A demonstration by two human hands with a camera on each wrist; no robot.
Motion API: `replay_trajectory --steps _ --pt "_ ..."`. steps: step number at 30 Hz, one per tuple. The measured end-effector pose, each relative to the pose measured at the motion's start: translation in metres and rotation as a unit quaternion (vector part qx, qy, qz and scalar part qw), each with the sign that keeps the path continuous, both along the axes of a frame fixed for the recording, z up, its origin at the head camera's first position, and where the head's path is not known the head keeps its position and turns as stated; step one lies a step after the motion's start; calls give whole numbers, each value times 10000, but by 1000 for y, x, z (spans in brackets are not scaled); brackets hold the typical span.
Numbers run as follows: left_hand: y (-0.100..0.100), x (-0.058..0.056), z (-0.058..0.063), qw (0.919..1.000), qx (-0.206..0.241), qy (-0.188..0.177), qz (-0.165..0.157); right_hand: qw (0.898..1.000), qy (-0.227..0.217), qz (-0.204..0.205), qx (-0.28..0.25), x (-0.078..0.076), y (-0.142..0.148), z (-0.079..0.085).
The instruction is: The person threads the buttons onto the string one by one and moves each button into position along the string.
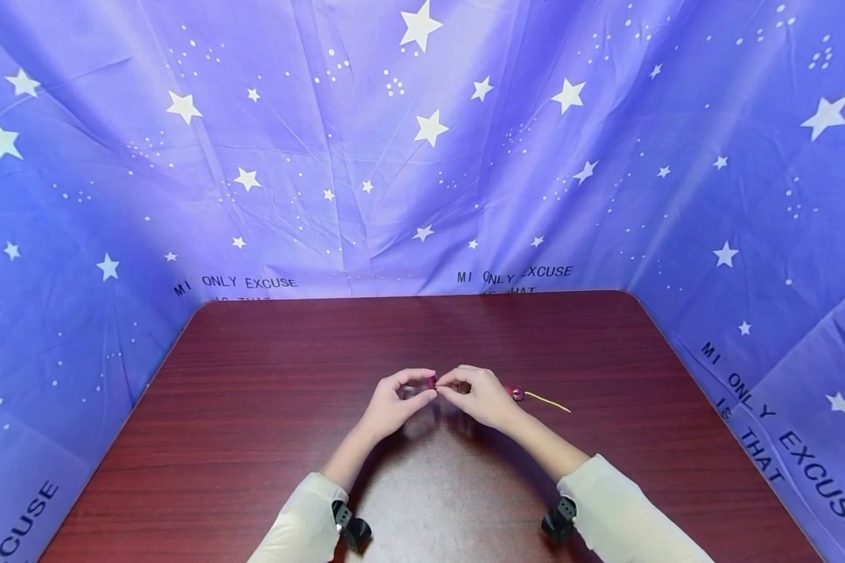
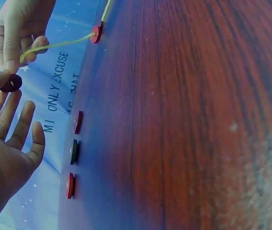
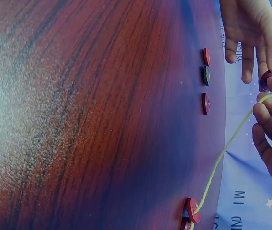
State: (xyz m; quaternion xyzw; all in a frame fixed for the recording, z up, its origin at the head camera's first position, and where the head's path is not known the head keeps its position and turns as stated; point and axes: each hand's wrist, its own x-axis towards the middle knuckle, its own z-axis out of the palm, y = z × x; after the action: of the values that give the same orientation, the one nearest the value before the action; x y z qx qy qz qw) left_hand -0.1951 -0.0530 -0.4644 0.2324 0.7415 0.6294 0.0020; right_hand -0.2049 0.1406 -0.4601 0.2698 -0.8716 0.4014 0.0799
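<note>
My left hand (image 1: 392,400) pinches a dark red button (image 2: 11,83) on edge between thumb and fingertip, its other fingers spread in the left wrist view. Right up against it, my right hand (image 1: 484,397) pinches the yellow string (image 3: 225,151) close to the button's face. A small pale spot shows at the button's middle in the left wrist view. From the right hand the string runs down to red buttons (image 3: 192,211) threaded on it, which lie on the table. Beyond them the string's other end (image 1: 549,402) trails off to the right.
Three loose buttons lie in a row on the dark red wooden table (image 1: 253,446): a red one (image 2: 70,186), a dark green one (image 2: 73,152) and another red one (image 2: 78,122). A blue curtain (image 1: 366,156) with white stars surrounds the table's back and sides.
</note>
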Motion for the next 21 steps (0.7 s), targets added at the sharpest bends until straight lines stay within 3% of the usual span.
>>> replay_trajectory --steps 21 --pt "-1 -1 1 10000 38 19 37 9999 12 -96 -94 0 -2 0"
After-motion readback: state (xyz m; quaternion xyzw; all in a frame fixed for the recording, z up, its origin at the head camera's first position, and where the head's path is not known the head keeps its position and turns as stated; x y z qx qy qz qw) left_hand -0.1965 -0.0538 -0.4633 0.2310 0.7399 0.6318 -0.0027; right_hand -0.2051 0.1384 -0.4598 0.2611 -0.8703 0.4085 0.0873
